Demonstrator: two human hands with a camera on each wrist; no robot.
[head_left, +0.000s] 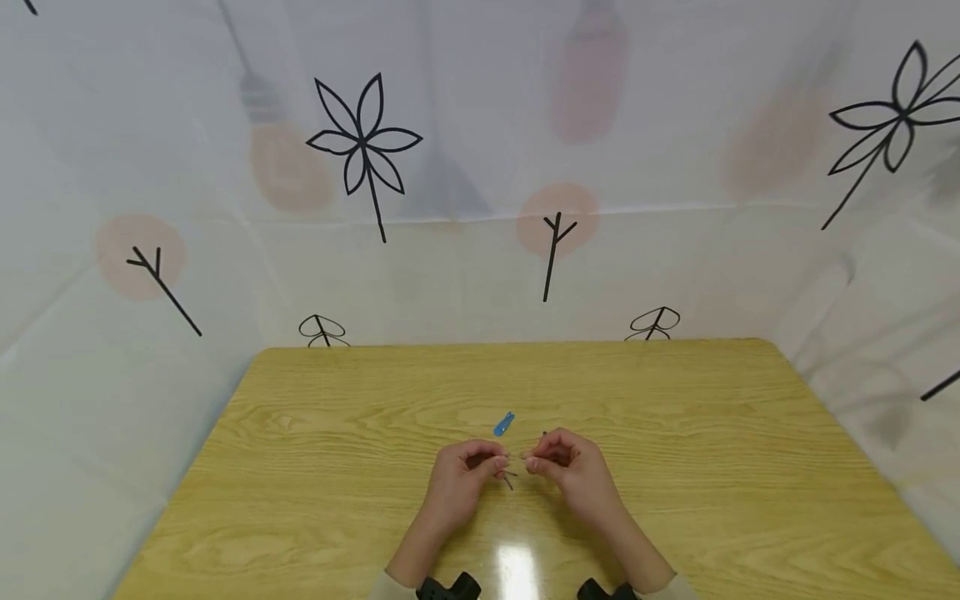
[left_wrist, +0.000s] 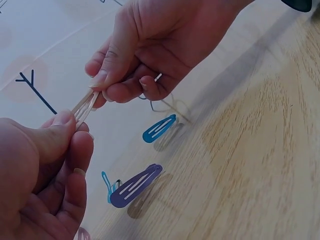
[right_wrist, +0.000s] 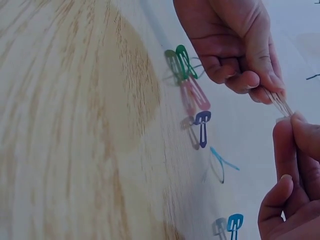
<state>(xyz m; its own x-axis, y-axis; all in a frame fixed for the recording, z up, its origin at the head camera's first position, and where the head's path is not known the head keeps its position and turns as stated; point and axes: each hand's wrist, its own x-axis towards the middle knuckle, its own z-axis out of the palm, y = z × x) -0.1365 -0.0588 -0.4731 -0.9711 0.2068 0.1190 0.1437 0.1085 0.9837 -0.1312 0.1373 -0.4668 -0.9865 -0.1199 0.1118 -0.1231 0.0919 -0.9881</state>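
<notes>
A pale beige hair clip (left_wrist: 86, 106) with narrow slots spans the small gap between both hands. At one end my left hand (head_left: 455, 483) pinches it between thumb and fingers; my right hand (head_left: 579, 477) pinches the other end the same way. In the head view most of this clip (head_left: 517, 455) is hidden by the fingertips. Just beyond the hands a blue snap clip (head_left: 504, 424) lies on the table. Around them the wrist views show a purple clip (left_wrist: 136, 186), a green clip (right_wrist: 183, 60), a pink clip (right_wrist: 201, 95) and a thin, spread light-blue clip (right_wrist: 220, 159).
The wood-grain table (head_left: 337, 400) reaches to a pale cloth backdrop (head_left: 465, 275) printed with leaves and twigs. Both wrists wear black devices (head_left: 450, 587). A bright reflection shows on the tabletop between the forearms.
</notes>
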